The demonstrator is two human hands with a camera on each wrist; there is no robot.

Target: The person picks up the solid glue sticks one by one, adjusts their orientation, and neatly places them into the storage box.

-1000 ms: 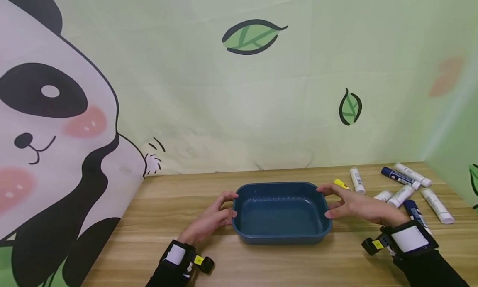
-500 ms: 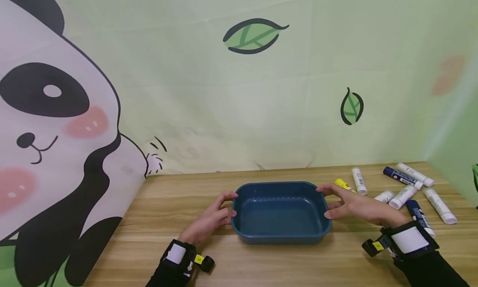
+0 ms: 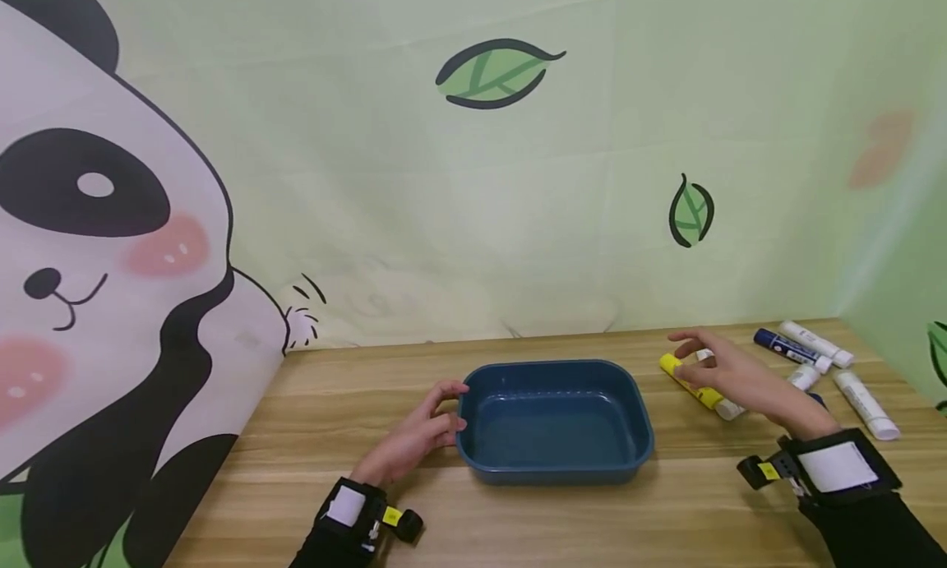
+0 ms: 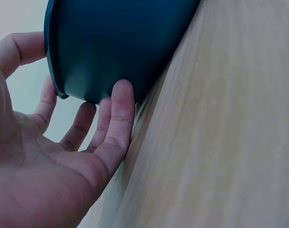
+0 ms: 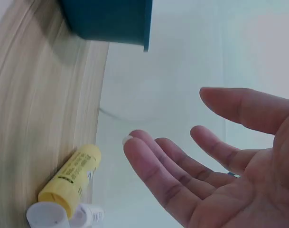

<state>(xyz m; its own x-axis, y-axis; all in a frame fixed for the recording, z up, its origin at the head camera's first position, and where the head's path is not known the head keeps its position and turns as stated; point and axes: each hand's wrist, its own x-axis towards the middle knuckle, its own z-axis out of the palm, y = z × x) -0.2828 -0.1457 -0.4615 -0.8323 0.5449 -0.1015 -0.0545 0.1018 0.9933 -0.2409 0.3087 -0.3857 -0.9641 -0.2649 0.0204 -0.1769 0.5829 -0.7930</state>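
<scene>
Item: one blue rectangular dish (image 3: pixel 555 474), set right way up at mid-table, its long sides roughly parallel to the far edge of the wooden table (image 3: pixel 592 527), so its mouth faces upward. Left hand (image 3: pixel 414 436): fingers loosely spread, fingertips touching the dish's left end from rim to lower wall, not wrapped round it; presumably this steadies the dish. Right hand (image 3: pixel 728 375): fingers apart and relaxed, holding nothing, above the yellow tube (image 3: pixel 699 390), which lies slantwise right of the dish; whether a finger touches it cannot be told. A white tube (image 3: pixel 729 409) adjoins the yellow one's near end, partly covered by the hand. Toward the table's far right corner: a blue tube (image 3: pixel 787 348) and a white-bodied tube (image 3: pixel 817 344), side by side. Near the right edge: another white-bodied tube (image 3: pixel 866 405). All lie on their sides, seemingly scattered rather than ordered. Behind the far edge: a printed backdrop (image 3: pixel 370 182).
</scene>
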